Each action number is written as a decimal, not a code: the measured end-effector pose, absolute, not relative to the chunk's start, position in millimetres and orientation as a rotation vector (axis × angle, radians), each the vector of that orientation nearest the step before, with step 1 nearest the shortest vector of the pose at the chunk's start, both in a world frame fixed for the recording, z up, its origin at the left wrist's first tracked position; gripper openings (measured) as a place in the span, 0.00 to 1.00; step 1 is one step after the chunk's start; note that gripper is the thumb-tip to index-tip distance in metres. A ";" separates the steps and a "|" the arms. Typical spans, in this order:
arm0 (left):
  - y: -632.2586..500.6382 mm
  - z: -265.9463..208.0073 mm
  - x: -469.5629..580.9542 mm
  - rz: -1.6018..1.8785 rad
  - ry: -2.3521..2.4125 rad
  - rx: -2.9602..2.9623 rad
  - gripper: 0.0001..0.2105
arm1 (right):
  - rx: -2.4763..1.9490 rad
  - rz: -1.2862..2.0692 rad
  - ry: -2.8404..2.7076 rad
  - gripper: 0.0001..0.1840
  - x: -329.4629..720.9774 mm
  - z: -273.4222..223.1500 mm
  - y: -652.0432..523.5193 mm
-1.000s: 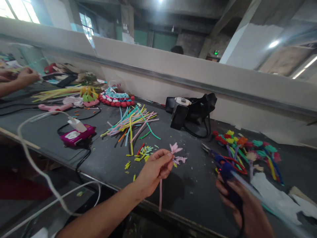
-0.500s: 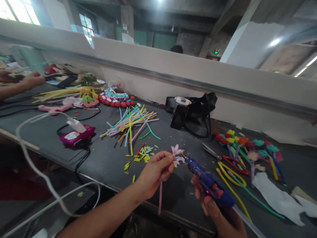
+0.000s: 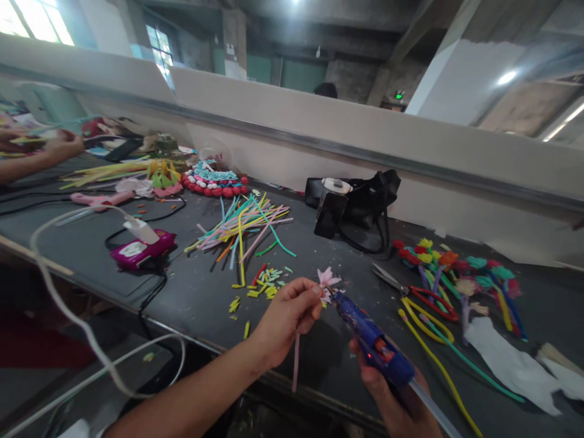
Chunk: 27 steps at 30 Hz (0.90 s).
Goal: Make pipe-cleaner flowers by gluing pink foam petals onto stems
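Note:
Between thumb and fingertips, my left hand (image 3: 292, 316) pinches a pink pipe-cleaner flower (image 3: 327, 278); its pink stem (image 3: 295, 364) hangs below the hand. My right hand (image 3: 392, 392) is wrapped round a dark blue glue gun (image 3: 371, 334), with a clear glue stick (image 3: 435, 409) coming out of its rear. The gun's nozzle is at the base of the petals, close to my left fingertips; whether it touches them I cannot tell. Pale pink petal pieces lie on the table behind my fingers, partly hidden.
Cut pipe-cleaner bits (image 3: 269, 280) and a heap of long pipe cleaners (image 3: 241, 225) lie ahead. Scissors (image 3: 410, 293) and finished flowers (image 3: 456, 267) are at right. A black bag (image 3: 369, 207) rests by the partition. A purple power strip (image 3: 142, 248) and another person's hand (image 3: 64, 146) are left.
The glue gun has moved left and slightly down, its nozzle now nearer the flower's base and my left fingertips. My left hand stays almost still. The other person's hands have shifted slightly.

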<state>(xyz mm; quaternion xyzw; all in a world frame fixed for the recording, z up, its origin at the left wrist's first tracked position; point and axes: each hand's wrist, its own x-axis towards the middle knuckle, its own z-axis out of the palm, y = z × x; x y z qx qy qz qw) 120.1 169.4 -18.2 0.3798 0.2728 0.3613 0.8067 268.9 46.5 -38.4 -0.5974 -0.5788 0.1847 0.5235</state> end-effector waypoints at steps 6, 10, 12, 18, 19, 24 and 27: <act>168.9 -17.6 120.5 0.774 0.594 0.836 0.11 | -1.411 0.423 -1.368 0.19 270.2 -42.8 44.2; 168.7 -18.3 120.1 0.775 0.588 0.837 0.11 | -1.420 0.396 -1.370 0.19 271.9 -44.4 43.1; 168.8 -18.7 120.1 0.774 0.587 0.830 0.11 | -1.430 0.374 -1.392 0.18 273.7 -45.5 43.0; 169.3 -18.3 120.3 0.775 0.597 0.833 0.12 | -1.439 0.267 -1.444 0.17 280.1 -51.6 43.7; 169.3 -18.1 120.3 0.774 0.597 0.836 0.11 | -1.443 0.261 -1.453 0.16 280.6 -51.8 43.8; 169.5 -18.1 120.0 0.775 0.604 0.842 0.10 | -1.458 0.280 -1.452 0.16 279.7 -49.3 42.9; 169.4 -18.4 120.0 0.778 0.603 0.847 0.09 | -1.465 0.288 -1.428 0.17 277.9 -48.2 42.7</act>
